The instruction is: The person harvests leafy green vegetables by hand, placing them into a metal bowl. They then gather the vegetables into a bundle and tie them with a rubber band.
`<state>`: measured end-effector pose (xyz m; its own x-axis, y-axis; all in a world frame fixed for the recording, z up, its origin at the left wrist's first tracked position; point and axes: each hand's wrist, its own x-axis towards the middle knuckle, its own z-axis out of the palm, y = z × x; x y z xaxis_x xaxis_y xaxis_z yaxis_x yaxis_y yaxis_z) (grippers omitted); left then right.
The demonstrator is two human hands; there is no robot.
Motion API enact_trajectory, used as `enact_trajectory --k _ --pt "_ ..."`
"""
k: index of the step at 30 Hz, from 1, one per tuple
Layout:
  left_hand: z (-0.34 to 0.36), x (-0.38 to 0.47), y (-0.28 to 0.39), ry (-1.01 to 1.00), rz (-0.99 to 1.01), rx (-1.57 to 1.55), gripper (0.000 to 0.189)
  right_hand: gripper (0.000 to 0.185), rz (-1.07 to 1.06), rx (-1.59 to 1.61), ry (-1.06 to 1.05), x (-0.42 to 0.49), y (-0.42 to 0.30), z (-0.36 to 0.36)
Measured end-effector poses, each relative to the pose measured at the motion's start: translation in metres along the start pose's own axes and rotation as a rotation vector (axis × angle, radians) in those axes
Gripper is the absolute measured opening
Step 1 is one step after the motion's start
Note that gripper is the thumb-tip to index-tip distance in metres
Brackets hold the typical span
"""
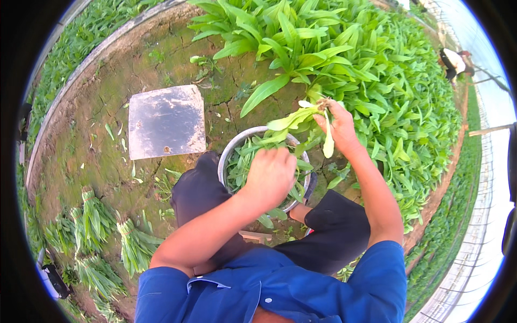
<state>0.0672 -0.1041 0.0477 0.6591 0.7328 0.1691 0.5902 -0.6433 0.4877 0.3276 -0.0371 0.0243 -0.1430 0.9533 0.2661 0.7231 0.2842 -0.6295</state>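
Note:
My right hand (338, 123) grips a leafy green plant (297, 118) by its root end, where soil clings; a pale leaf hangs down beside the fingers. The plant's leaves point left, over the rim of a round metal basin (228, 155). My left hand (272, 173) is above the basin, its back to the camera and fingers curled near the leaf tips; whether it holds anything is hidden. Loose green leaves (241, 159) lie in the basin between my knees.
A worn square board (167, 121) lies on the soil at left. Tied bundles of greens (135, 246) lie at lower left. Dense leafy plants (387, 101) grow ahead and to the right. Another person (456, 62) is bent over at the far right.

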Motion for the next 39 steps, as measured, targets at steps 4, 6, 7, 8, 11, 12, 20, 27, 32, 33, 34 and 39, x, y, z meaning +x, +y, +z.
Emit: enact_trajectory --k 4,6,7,8,11,12,20,27,32,33,34,39 --pt "0.001 0.018 -0.001 0.403 -0.031 -0.043 0.068 0.033 0.153 0.250 0.097 -0.027 -0.056 -0.019" --pt "0.002 0.021 0.000 0.417 -0.004 -0.066 0.075 0.035 0.217 0.444 0.143 -0.039 -0.070 -0.015" --pt "0.003 0.021 0.001 0.422 0.001 -0.078 0.078 0.037 0.236 0.550 0.164 -0.045 -0.074 -0.012" --pt "0.004 0.020 0.002 0.429 -0.015 -0.083 0.076 0.039 0.241 0.627 0.192 -0.050 -0.076 -0.009" --pt "0.006 0.015 0.001 0.569 -0.036 -0.030 0.071 0.037 0.299 0.665 0.279 -0.055 -0.076 -0.002" --pt "0.005 0.015 -0.002 0.607 -0.054 -0.036 0.066 0.035 0.261 0.699 0.304 -0.054 -0.075 -0.002" --pt "0.010 0.012 0.003 0.580 0.003 -0.001 0.077 0.027 0.214 0.843 0.438 -0.041 -0.088 -0.004" --pt "0.018 0.021 0.004 0.601 -0.013 -0.042 0.085 0.020 0.254 0.818 0.436 -0.038 -0.110 0.018" --pt "0.022 0.022 -0.006 0.564 -0.015 -0.059 0.056 0.020 0.225 0.526 0.410 -0.037 -0.107 0.024" --pt "0.024 0.021 -0.006 0.497 -0.034 -0.093 0.055 0.018 0.162 0.399 0.462 -0.037 -0.104 0.023" --pt "0.026 0.020 -0.006 0.437 -0.060 -0.136 0.055 0.016 0.098 0.270 0.512 -0.035 -0.100 0.020" --pt "0.030 0.013 -0.008 0.217 -0.146 -0.317 0.053 0.013 0.032 -0.304 0.554 -0.028 -0.074 0.001"
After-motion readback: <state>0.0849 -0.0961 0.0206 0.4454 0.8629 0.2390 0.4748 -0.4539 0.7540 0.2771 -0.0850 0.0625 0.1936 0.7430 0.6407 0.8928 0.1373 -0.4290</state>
